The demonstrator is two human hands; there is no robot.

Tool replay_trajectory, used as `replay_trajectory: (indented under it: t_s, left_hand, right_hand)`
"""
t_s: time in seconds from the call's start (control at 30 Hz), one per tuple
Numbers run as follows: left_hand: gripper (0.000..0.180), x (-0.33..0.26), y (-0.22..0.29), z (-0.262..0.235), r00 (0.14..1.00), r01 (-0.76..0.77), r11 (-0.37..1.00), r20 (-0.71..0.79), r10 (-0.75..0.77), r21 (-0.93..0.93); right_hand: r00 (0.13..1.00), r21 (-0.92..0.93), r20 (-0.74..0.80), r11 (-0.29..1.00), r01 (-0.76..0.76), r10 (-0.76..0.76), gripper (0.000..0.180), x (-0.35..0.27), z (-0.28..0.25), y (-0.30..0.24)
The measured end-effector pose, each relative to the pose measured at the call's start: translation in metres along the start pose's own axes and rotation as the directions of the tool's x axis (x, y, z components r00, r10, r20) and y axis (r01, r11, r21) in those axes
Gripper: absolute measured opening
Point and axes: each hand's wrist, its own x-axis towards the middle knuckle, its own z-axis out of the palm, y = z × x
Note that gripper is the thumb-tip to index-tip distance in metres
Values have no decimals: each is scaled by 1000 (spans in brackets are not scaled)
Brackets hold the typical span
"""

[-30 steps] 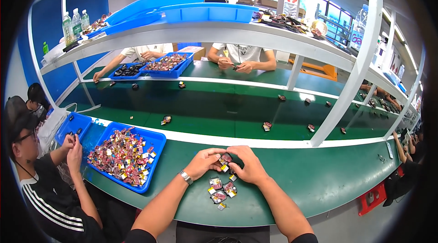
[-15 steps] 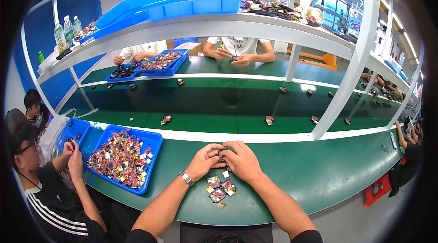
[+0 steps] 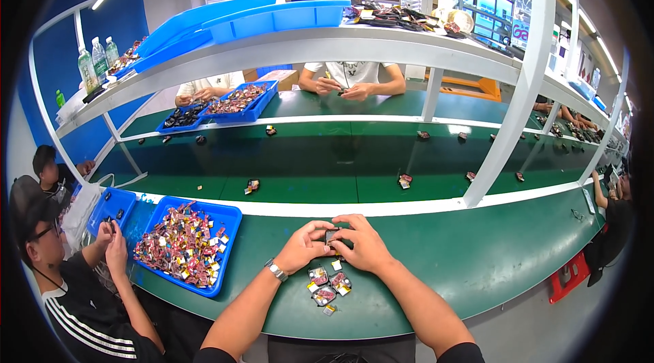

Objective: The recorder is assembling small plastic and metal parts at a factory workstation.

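Observation:
Both my hands meet above the green bench, closed on a small dark casing. My left hand, with a wristwatch on its wrist, pinches the casing from the left. On the other side, my right hand grips it with thumb and fingers; these partly hide the piece. Just below, close to my hands, lie several small rounded dark cases holding red circuit boards and pale square parts. A loose yellow-and-white piece lies nearest me, and another pale square sits right under my fingers.
A blue tray heaped with red boards stands left, beside a seated co-worker handling a small dark part. Ahead, a green belt carries scattered pieces. A white shelf post rises at right; an overhead shelf holds blue trays and bottles.
The whole view has tilted slightly. My fingers have shifted a little on the casing, showing more of its dark face; both hands still hold it.

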Motion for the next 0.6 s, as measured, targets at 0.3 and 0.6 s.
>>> replay_trajectory:
  t_s: [0.3, 0.6]
  left_hand:
    - [32, -1, 1, 2, 996, 79, 997, -31, -79, 7]
    - [27, 1, -9, -3, 995, 43, 997, -83, -48, -56]
  right_hand:
    - [993, 120, 117, 993, -9, -5, 10, -5, -4, 1]
    - [1000, 258, -11, 966, -25, 29, 11, -6, 4, 11]
